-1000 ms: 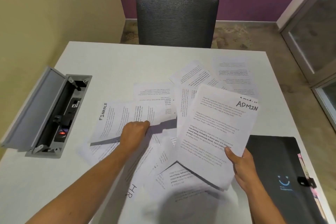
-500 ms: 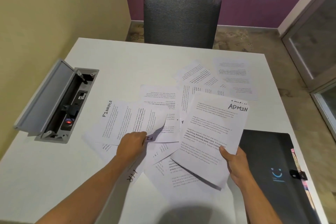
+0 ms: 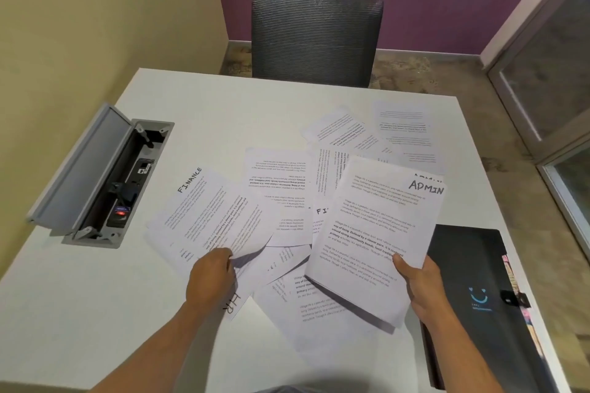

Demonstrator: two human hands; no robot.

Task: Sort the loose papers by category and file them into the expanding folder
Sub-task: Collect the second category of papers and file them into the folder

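Several printed sheets lie scattered across the white table [image 3: 242, 112]. My right hand [image 3: 421, 284] holds a small stack of sheets with ADMIN [image 3: 376, 233] written on the top one, raised a little above the pile. My left hand [image 3: 210, 274] pinches the near edge of a sheet marked FINANCE [image 3: 207, 214], whose corner curls up. A sheet marked HR [image 3: 234, 305] pokes out under my left wrist. The black expanding folder [image 3: 469, 290] lies shut at the right, by my right hand.
An open cable box with a raised grey lid [image 3: 92, 179] is set into the table at the left. A grey mesh chair [image 3: 316, 38] stands at the far side. More sheets [image 3: 402, 131] lie at the far right of the table.
My left hand has drawn back toward me and lowered the FINANCE sheet nearly flat. The ADMIN stack has sunk slightly in my right hand.
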